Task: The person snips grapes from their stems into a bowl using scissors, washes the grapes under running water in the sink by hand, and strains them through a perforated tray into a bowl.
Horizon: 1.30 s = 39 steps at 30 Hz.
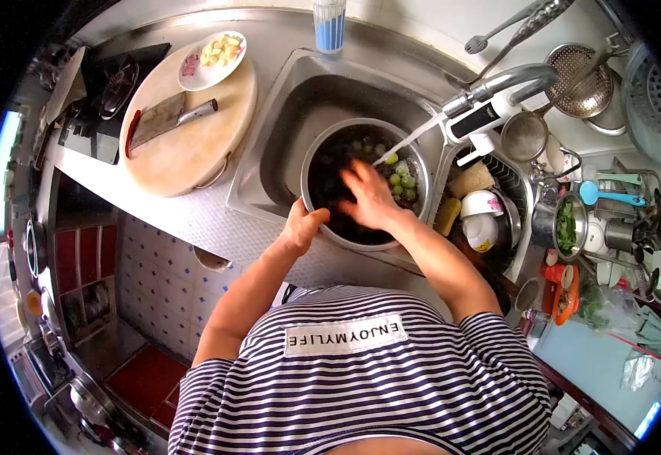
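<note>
A round metal bowl point(311, 152) sits in the sink, holding dark water or dark contents and several green grapes point(402, 180). My left hand point(304, 226) grips its near-left rim, thumb toward the inside. Inside the bowl is my right hand point(368, 196), its fingers stretched out and apart, slightly blurred; the fingertips blend into the dark contents. Nothing shows held in it. Water point(414, 138) runs from the faucet point(467, 102) into the bowl beside the grapes. What lies deeper in the bowl is too dark to make out.
Left of the sink point(251, 163), a round cutting board point(148, 171) bears a cleaver point(160, 121) and a plate point(201, 80) with chopped pieces. A dish rack point(524, 178) with bowls and a sponge stands at right. Strainers point(524, 136) hang behind it. A glass point(329, 30) stands behind the sink.
</note>
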Each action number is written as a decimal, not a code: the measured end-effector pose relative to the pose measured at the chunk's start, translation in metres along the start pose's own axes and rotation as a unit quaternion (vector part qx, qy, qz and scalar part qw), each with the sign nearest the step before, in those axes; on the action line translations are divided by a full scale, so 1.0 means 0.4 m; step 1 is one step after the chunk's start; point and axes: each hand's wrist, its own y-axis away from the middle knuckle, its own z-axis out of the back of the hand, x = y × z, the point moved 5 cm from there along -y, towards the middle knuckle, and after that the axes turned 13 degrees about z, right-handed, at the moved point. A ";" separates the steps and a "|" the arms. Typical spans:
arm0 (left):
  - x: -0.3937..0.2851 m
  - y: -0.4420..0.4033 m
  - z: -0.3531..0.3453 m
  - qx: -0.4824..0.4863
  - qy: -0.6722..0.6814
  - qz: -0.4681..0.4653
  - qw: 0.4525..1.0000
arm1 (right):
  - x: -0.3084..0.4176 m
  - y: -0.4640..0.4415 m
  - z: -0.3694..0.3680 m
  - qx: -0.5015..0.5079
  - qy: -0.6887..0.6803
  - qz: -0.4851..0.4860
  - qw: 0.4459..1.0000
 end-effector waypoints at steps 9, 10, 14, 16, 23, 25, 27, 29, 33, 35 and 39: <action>0.003 0.004 0.006 0.011 0.000 0.016 1.000 | -0.035 0.001 0.022 0.000 0.116 -0.029 0.993; 0.011 -0.004 0.011 0.017 -0.008 0.028 0.999 | 0.002 -0.009 0.023 0.023 0.092 -0.018 0.995; 0.028 -0.022 0.011 0.014 0.019 0.016 1.000 | 0.027 0.050 0.042 0.111 -0.085 0.125 0.982; 0.002 0.003 0.003 -0.002 0.001 0.010 1.000 | 0.013 0.051 0.153 0.022 0.045 0.098 0.994; 0.016 -0.007 0.007 0.014 0.008 0.005 1.000 | 0.006 0.032 -0.007 0.078 -0.019 -0.010 0.997; -0.008 0.015 -0.005 0.014 0.044 -0.031 0.998 | 0.025 0.053 0.037 0.191 -0.045 0.043 0.980; 0.010 -0.004 0.004 0.011 0.031 -0.026 0.999 | -0.018 0.055 0.080 0.134 0.059 0.071 0.987; 0.024 -0.014 0.006 0.015 0.020 -0.006 1.000 | -0.053 0.031 0.094 0.012 0.121 0.038 0.992; 0.003 0.003 0.000 0.008 0.010 0.039 0.999 | -0.010 0.010 -0.006 -0.016 0.017 0.029 0.999; -0.006 0.013 -0.008 0.003 0.017 0.025 1.000 | 0.022 0.034 0.040 0.081 -0.088 0.084 0.989; 0.019 -0.012 0.000 -0.009 0.047 -0.001 0.999 | -0.049 0.102 0.201 -0.107 -0.171 -0.028 0.979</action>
